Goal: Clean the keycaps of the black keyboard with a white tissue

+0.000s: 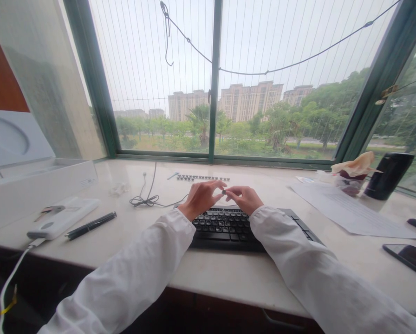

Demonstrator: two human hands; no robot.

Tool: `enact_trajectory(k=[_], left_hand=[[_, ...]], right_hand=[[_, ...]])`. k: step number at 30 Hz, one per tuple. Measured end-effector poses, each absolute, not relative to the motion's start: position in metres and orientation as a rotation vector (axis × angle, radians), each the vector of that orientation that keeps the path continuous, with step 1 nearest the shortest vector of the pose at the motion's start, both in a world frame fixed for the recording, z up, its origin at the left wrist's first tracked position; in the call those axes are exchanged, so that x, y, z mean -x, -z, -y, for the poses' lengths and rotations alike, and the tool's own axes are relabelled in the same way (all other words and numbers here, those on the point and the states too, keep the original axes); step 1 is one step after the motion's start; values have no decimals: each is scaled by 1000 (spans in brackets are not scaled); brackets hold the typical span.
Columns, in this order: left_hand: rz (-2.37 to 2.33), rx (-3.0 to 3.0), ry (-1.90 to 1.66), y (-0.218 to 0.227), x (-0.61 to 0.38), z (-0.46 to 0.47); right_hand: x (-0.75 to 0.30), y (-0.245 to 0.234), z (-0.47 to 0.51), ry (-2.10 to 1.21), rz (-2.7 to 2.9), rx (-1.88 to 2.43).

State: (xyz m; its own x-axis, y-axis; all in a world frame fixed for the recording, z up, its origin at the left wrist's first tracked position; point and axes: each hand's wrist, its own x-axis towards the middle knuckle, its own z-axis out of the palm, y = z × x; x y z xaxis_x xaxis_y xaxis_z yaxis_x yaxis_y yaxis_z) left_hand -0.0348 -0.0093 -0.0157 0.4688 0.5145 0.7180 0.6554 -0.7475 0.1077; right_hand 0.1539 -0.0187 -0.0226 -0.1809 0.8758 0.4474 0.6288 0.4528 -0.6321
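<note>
Above the black keyboard (225, 235) both hands meet, with a small dark keycap (224, 191) at their fingertips. My left hand (201, 198) curls its thumb and index finger around the keycap from the left. From the right, my right hand (245, 199) pinches it between thumb and fingertip. Fine detail on the keycap is too small to make out. Behind the hands, a row of loose dark keycaps (204, 177) lies on the white counter, with a thin blue tool (172, 176) at its left end. My forearms cover parts of the keyboard's two ends.
Left on the counter (124, 250) are a coiled cable (144, 200), black pens (91, 225), a white power bank (63, 218) with keys and a white box (37, 185). Right are paper sheets (350, 211), a black cup-like container (389, 176) and a phone (410, 259). A window closes off the back.
</note>
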Motion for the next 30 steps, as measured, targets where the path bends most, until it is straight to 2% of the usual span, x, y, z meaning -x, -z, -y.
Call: enact_trajectory(k=[18,30], left_hand=[[1042,2531,1229,11,38,8],[1008,2508,1133,10,40,7]], right_hand=[[-155,15,23,-330,1808,1275],[-152,20,22,-360,1832,1251]])
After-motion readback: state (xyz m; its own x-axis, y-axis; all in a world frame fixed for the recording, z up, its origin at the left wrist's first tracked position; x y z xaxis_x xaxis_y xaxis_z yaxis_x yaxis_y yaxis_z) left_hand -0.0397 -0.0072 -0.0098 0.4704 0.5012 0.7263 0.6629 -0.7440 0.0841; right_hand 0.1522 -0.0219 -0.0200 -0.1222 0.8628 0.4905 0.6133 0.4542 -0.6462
